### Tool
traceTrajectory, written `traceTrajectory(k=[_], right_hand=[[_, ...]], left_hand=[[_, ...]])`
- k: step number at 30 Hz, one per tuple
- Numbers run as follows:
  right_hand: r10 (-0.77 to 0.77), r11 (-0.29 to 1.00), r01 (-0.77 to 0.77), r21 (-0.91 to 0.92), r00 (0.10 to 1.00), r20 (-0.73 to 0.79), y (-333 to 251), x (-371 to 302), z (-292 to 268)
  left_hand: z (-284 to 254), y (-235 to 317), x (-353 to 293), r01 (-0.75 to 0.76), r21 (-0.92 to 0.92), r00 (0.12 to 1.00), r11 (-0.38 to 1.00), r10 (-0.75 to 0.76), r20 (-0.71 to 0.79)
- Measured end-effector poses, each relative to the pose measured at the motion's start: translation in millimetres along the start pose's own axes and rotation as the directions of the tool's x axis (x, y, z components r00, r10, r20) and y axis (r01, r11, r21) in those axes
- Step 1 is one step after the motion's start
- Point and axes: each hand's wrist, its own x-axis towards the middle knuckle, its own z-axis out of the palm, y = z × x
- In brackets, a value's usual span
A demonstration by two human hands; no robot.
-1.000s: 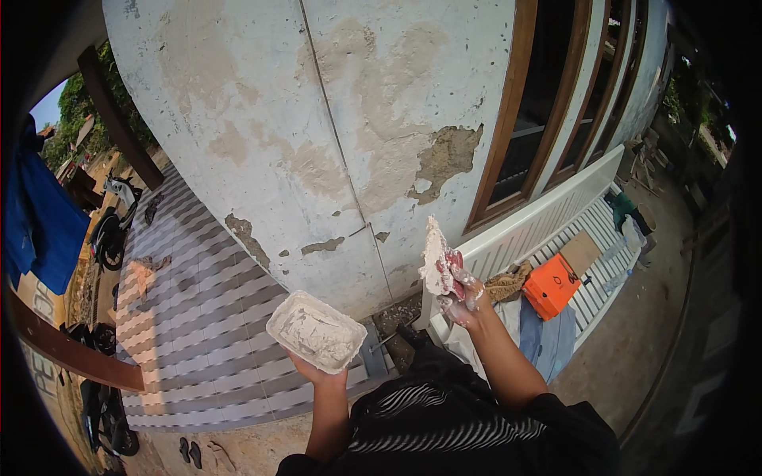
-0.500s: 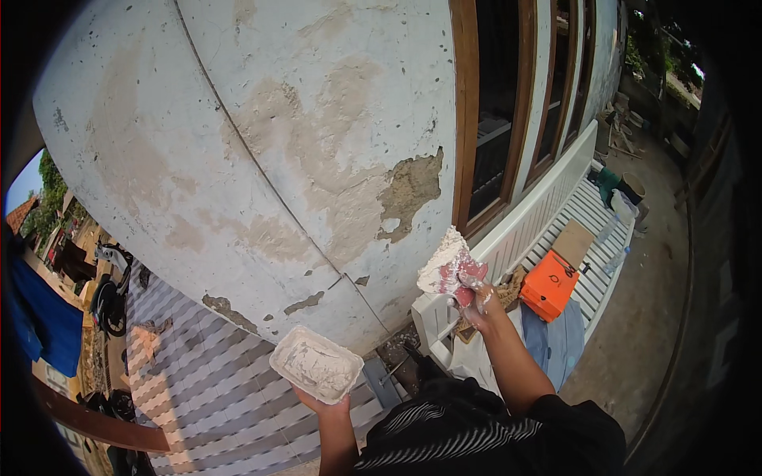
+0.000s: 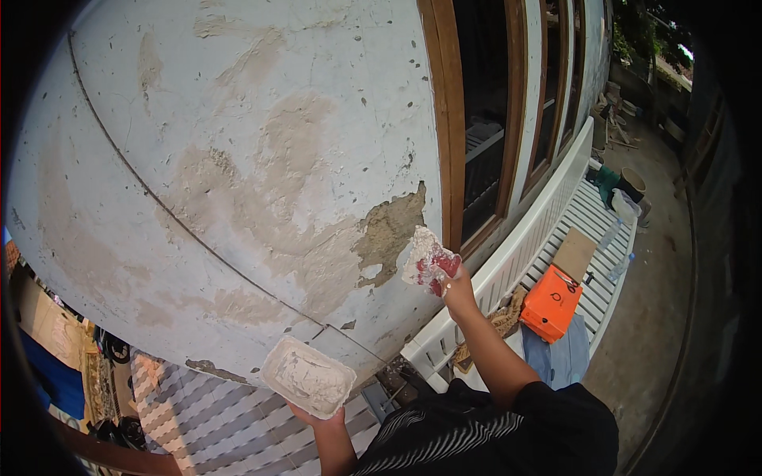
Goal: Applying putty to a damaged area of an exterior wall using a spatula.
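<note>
My left hand (image 3: 316, 418) is wrapped under a white plastic tub (image 3: 308, 376) holding pale wet filler paste, tilted slightly toward the wall. In my right hand (image 3: 459, 292) is a red putty scraper (image 3: 432, 270), its blade loaded with lumpy whitish paste; some of it also coats the scraper's body. The scraper is just in front of the wall (image 3: 238, 47), beside a bare grey-brown patch (image 3: 390, 234) where the surface has flaked off. I cannot tell whether its edge touches the wall. Beige smears of filler (image 3: 290, 143) spread over the pale blue paint.
A cable (image 3: 171, 213) crosses the wall. To the right are a brown window frame (image 3: 446, 119) and a white slatted bench (image 3: 615, 254) bearing an orange box (image 3: 551, 303), scissors, cardboard (image 3: 574, 252) and blue cloth (image 3: 556, 349). Patterned tiles (image 3: 230, 420) lie below left.
My right hand has brought the loaded scraper left, closer to the bare patch. The view has shifted, so the wall patches sit lower and further left. The tub stays in my left hand.
</note>
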Motion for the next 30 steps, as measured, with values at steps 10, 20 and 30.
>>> traceTrajectory(k=[10, 20, 30], right_hand=[[-0.102, 0.985, 0.088, 0.145, 0.991, 0.09, 3, 19, 69], [-0.194, 0.949, 0.229, -0.215, 0.966, 0.171, -13, 19, 96], [-0.218, 0.757, 0.412, -0.507, 0.891, 0.399, -50, -16, 138]], left_hand=[[-25, 4, 7, -0.109, 0.117, 0.994, 0.987, 0.109, 0.002], [-11, 7, 3, -0.082, 0.047, 0.996, 0.996, 0.081, 0.026], [-19, -2, 8, -0.056, 0.046, 0.998, 0.997, 0.056, -0.001]])
